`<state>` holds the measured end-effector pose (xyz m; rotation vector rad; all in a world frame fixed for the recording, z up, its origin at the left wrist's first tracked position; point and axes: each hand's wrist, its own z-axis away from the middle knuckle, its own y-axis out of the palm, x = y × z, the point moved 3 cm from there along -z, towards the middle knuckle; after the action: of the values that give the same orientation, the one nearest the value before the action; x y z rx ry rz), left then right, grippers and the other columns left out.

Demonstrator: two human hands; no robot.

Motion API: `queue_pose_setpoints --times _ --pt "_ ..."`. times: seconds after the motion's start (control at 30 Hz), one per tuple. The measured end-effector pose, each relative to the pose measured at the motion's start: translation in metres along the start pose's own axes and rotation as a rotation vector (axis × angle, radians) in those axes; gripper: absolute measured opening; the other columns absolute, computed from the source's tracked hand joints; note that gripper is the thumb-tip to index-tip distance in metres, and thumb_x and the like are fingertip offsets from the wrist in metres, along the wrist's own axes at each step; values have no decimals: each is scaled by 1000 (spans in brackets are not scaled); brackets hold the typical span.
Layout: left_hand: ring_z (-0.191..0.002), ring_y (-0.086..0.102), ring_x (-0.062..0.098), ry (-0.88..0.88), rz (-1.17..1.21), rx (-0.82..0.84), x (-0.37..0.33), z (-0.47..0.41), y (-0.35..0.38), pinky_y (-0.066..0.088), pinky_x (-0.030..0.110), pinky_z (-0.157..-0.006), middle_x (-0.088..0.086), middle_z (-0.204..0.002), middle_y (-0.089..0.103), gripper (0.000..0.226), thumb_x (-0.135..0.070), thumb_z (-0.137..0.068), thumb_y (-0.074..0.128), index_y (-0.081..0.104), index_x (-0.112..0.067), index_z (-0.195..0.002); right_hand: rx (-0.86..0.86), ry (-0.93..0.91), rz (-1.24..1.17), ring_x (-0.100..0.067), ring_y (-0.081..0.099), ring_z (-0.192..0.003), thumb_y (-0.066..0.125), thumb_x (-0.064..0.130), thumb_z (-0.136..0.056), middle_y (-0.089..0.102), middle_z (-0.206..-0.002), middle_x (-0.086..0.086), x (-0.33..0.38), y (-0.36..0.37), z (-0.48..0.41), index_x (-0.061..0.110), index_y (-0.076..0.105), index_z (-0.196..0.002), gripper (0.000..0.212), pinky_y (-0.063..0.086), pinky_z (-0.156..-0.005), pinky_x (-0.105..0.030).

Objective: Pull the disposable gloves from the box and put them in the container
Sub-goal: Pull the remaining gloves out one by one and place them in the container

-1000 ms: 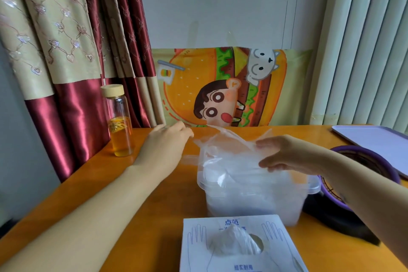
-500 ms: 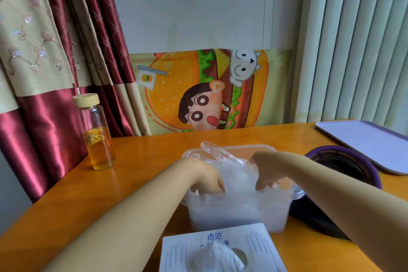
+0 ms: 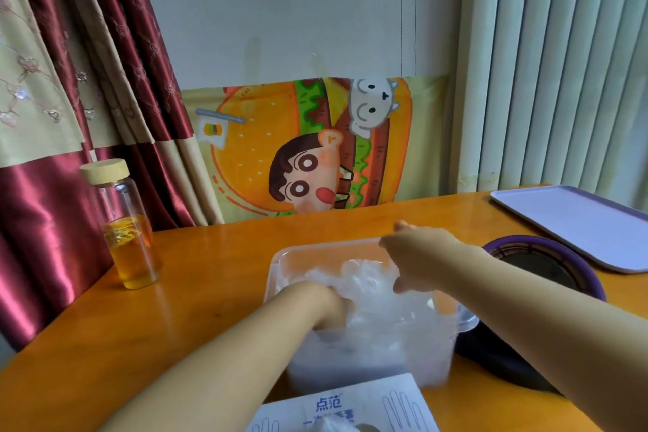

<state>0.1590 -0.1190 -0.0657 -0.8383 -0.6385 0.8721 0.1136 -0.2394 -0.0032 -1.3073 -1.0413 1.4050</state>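
Observation:
The clear plastic container (image 3: 280, 258) stands in the middle of the orange table, filled with crumpled clear disposable gloves (image 3: 370, 286). My left hand (image 3: 326, 302) is pushed down into the gloves at the container's near left side, and its fingers are buried in the plastic. My right hand (image 3: 417, 256) hovers over the far right rim, fingers loosely spread and holding nothing. The white glove box (image 3: 354, 403) lies at the bottom edge, with a tuft of glove (image 3: 333, 427) poking from its slot.
A glass bottle (image 3: 129, 235) of amber liquid with a pale cap stands at the left. A dark round basket with a purple rim (image 3: 561, 249) touches the container's right side. A lilac tray (image 3: 575, 221) lies far right. Curtains and a cartoon poster back the table.
Both hands brought a glove down from the air into the container. The right hand has since let go and risen above the far rim, while the left still presses in.

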Motion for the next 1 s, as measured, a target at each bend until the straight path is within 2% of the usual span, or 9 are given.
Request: queue_pose_setpoints --times 0.1,0.2,0.27,0.4,0.57,0.67,0.8,0.87,1.0 --pt "-132 33 34 18 6 16 -2 -5 3 34 40 -102 13 -154 21 57 -26 -101 40 16 -14 -152 -285 -91 1 -25 58 -94 64 22 -89 47 -127 -10 12 -11 3 13 56 -123 37 53 -68 -29" --pt "-126 40 27 15 -139 -34 2 -12 7 36 35 -98 12 -149 32 51 -31 -103 34 25 -12 -149 146 -218 11 -28 55 -110 64 25 -89 54 -128 -10 28 17 -5 10 49 -133 49 49 -91 -37" --pt "-130 39 28 76 -194 -40 4 -16 10 36 35 -98 10 -153 29 52 -32 -102 34 25 -17 -151 369 -206 46 -29 52 -116 52 15 -94 50 -133 -13 23 40 -13 8 38 -141 50 45 -92 -35" --pt "-146 12 29 88 -124 47 6 -22 15 23 41 -113 0 -162 -4 62 -26 -103 35 0 -30 -154 446 -161 106 -32 44 -126 30 8 -98 36 -146 -14 13 63 -23 13 22 -149 51 41 -96 -34" --pt "-144 22 28 129 -31 -46 3 -8 4 29 39 -110 5 -161 11 62 -22 -101 41 11 -25 -155 381 -163 -59 -26 32 -138 38 8 -98 26 -154 -8 14 55 -16 14 17 -151 57 31 -110 -34" --pt "-128 45 23 238 174 -277 8 19 -13 38 37 -106 3 -146 44 58 -38 -94 55 36 -21 -146 97 -135 -264 -18 50 -122 64 28 -88 45 -142 -1 6 27 5 19 35 -144 65 40 -102 -28" --pt "-106 57 3 412 481 -653 19 85 -18 46 19 -89 -14 -116 60 34 -30 -91 63 56 -26 -125 -367 -269 -564 10 54 -68 68 29 -84 66 -97 14 11 -10 60 24 64 -110 27 39 -61 -4" --pt "-94 60 -4 475 648 -733 22 115 3 47 10 -81 -17 -103 64 19 -25 -91 63 61 -30 -109 -309 -358 -656 9 57 -73 70 32 -82 64 -86 19 23 -3 85 30 65 -101 19 44 -63 -8" --pt "-93 57 -14 479 806 -735 19 139 59 40 -1 -77 -19 -95 64 17 -28 -88 67 60 -37 -101 70 -428 -655 -1 61 -84 73 41 -78 61 -101 20 63 48 106 36 59 -109 35 49 -70 -14"
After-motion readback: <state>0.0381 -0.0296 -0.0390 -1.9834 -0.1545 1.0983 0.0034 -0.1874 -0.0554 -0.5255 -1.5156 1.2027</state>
